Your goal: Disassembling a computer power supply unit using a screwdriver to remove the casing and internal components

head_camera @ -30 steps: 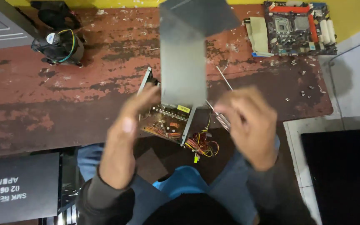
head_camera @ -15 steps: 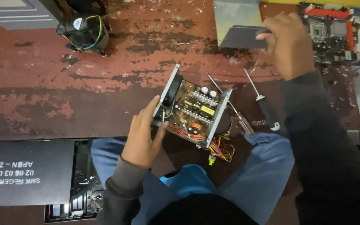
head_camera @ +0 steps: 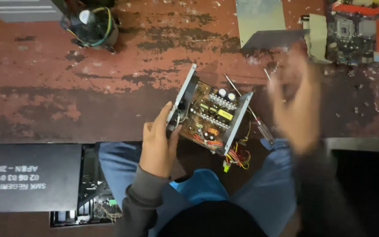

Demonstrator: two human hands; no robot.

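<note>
We worked at a worn red table (head_camera: 88,101), its paint peeling; a cooler fan (head_camera: 94,25) stood at eleven o'clock. Our left hand (head_camera: 158,141) gripped the fan side of the open power supply (head_camera: 209,115) at the table's near edge, its circuit board and coloured wires exposed. Our right hand (head_camera: 295,102), at three o'clock, was blurred; we cannot tell its grip. A motherboard (head_camera: 362,30) was cut off at one o'clock.

Dark grey sleeves (head_camera: 148,193), blue jeans (head_camera: 115,160)
</note>
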